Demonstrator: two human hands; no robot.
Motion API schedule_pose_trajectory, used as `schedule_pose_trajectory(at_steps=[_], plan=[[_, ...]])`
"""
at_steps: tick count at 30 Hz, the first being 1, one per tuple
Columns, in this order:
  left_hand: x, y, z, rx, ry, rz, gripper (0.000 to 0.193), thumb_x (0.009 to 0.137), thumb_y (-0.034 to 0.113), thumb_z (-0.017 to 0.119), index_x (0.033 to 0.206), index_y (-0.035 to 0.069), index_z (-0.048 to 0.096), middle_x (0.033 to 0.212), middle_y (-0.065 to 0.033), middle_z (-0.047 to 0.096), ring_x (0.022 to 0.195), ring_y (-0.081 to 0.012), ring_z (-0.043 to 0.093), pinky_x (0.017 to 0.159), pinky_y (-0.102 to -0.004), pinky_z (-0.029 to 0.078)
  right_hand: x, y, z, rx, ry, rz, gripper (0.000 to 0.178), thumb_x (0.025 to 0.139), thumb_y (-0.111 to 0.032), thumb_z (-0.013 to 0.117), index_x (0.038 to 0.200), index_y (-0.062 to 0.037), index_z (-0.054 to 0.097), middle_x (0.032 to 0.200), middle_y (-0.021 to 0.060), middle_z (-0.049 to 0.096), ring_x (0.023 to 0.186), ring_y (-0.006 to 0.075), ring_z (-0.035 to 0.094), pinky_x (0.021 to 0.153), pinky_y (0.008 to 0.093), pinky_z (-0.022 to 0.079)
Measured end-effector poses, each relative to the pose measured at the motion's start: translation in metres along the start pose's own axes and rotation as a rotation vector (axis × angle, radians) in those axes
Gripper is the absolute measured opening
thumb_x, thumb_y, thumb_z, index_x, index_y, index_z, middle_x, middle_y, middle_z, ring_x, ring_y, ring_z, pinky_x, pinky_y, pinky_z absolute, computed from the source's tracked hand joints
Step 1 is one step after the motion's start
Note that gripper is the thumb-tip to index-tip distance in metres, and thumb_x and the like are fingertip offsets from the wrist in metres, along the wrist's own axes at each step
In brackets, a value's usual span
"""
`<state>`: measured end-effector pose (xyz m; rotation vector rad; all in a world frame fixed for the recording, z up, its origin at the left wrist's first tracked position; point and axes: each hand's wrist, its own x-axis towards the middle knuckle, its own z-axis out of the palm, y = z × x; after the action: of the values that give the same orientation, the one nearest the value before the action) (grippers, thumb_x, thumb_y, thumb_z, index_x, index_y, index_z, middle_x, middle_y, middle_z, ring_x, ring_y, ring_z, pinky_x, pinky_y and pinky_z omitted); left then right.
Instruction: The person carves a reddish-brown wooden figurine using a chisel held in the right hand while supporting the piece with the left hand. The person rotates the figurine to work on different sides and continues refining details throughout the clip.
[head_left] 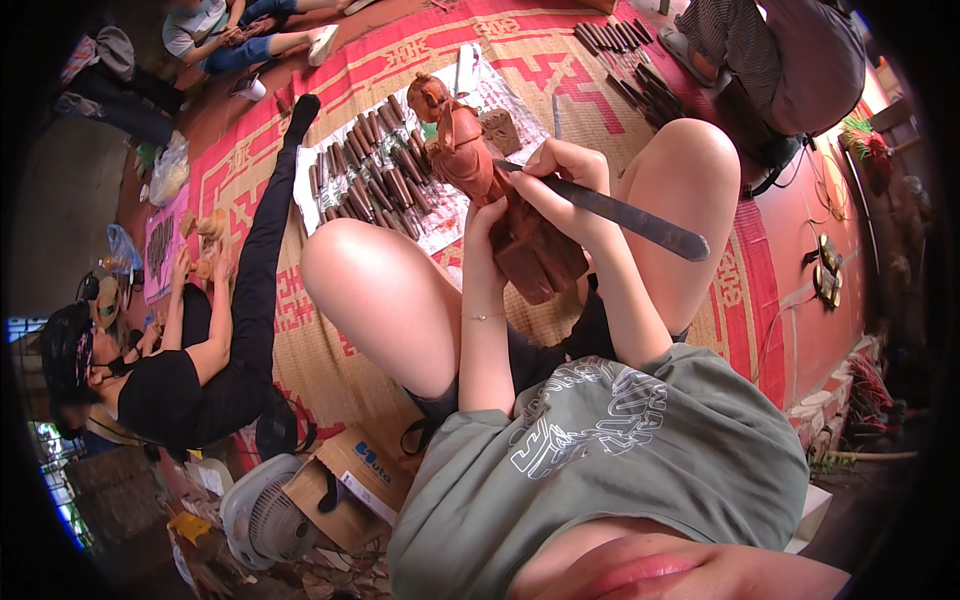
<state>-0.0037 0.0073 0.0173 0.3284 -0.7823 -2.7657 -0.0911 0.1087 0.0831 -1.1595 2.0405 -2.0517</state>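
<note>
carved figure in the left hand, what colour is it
The carved figure is reddish brown, seen best in the head view.

Chisels (380,190) lie left of the carved figure (466,165); left hand (486,222) clasps it, right hand (578,172) holds a tool (640,222) seemingly touching it.

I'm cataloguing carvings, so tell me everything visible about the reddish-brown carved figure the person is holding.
The reddish-brown, wooden-looking carved figure has a rounded head, draped-looking body and blocky base. It is held tilted between the bare knees. The left hand grips its lower body; the long, dark, flat tool in the right hand appears to touch its side.
</note>
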Motion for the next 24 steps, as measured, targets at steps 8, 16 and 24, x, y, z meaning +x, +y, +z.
schedule_pose_trajectory(at_steps=[8,16,24], plan=[[0.001,0.000,0.003,0.028,0.016,-0.010,0.039,0.087,0.013,0.052,0.124,0.003,0.047,0.115,-0.0103,0.057,0.105,-0.0199,0.059,0.093,-0.0337,0.048,0.000,0.003,0.003,-0.043,0.085,-0.084,0.019,0.069,0.002,0.067,0.063,0.0026,0.048,0.061,0.0070,0.056,0.056,0.0102,0.052,0.053,0.0242,0.040],[0.001,0.000,0.001,0.054,0.054,-0.007,0.039,0.087,0.013,0.051,0.124,0.002,0.047,0.114,-0.0099,0.058,0.103,-0.0190,0.059,0.090,-0.0326,0.049,-0.003,-0.001,0.007,-0.095,0.111,-0.033,0.020,0.069,0.002,0.067,0.063,0.0027,0.048,0.062,0.0082,0.056,0.058,0.0106,0.053,0.054,0.0247,0.041],[-0.002,0.004,0.010,0.163,0.055,0.073,0.038,0.086,0.018,0.052,0.121,0.002,0.050,0.112,-0.0090,0.060,0.101,-0.0176,0.060,0.089,-0.0318,0.048,-0.004,0.006,0.010,-0.086,0.161,-0.081,0.020,0.068,0.000,0.066,0.062,0.0015,0.048,0.061,0.0089,0.056,0.056,0.0137,0.054,0.053,0.0259,0.042]])
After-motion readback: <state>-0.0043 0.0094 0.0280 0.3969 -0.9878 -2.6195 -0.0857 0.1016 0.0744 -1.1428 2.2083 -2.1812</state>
